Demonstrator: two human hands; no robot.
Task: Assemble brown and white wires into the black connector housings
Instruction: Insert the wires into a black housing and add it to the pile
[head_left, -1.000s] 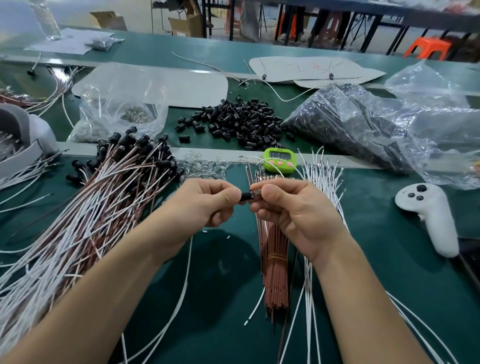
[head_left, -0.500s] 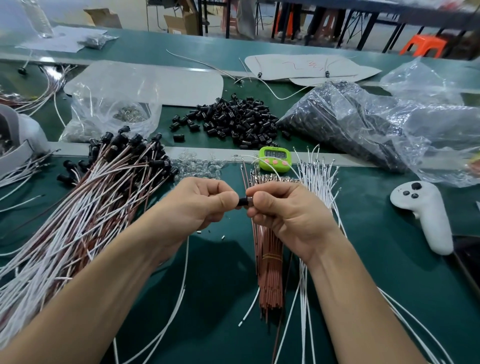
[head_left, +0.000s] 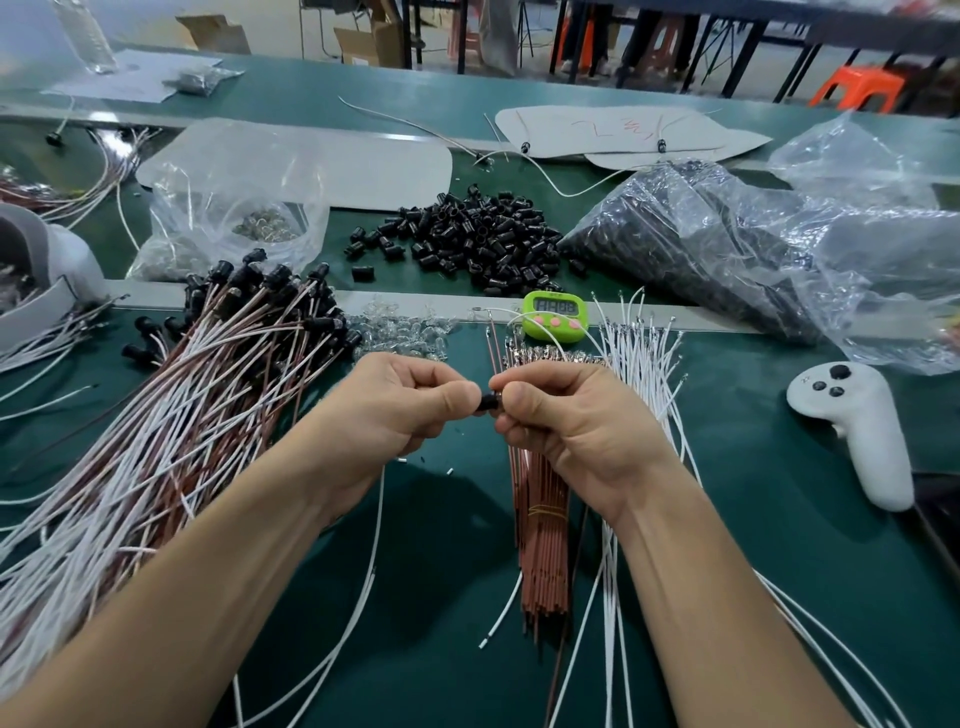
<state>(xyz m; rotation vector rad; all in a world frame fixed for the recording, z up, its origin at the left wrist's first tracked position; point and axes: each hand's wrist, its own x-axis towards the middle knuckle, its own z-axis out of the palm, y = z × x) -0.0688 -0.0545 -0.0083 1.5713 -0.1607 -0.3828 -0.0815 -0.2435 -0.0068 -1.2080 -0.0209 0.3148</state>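
Note:
A small black connector housing (head_left: 488, 402) sits between my two hands above the green table. My left hand (head_left: 400, 410) pinches its left end with thumb and fingers; a white wire (head_left: 358, 608) trails down from this hand. My right hand (head_left: 566, 421) pinches the right end, thumb on top. Under my right hand lie a bundle of brown wires (head_left: 540, 545) and loose white wires (head_left: 644, 353). Finished brown-and-white assemblies (head_left: 171, 415) with black ends fan out at the left. Loose black housings (head_left: 467, 239) are piled behind.
A green timer (head_left: 554, 316) stands just past my hands. A white controller (head_left: 857, 426) lies at the right. Clear bags (head_left: 727, 244) of black parts sit at back right, a bag of small metal parts (head_left: 234, 218) at back left. Small clear pieces (head_left: 400, 330) lie near the timer.
Both hands have drawn closer together on the housing, so less of it shows between the fingers. They stay in the same place above the table.

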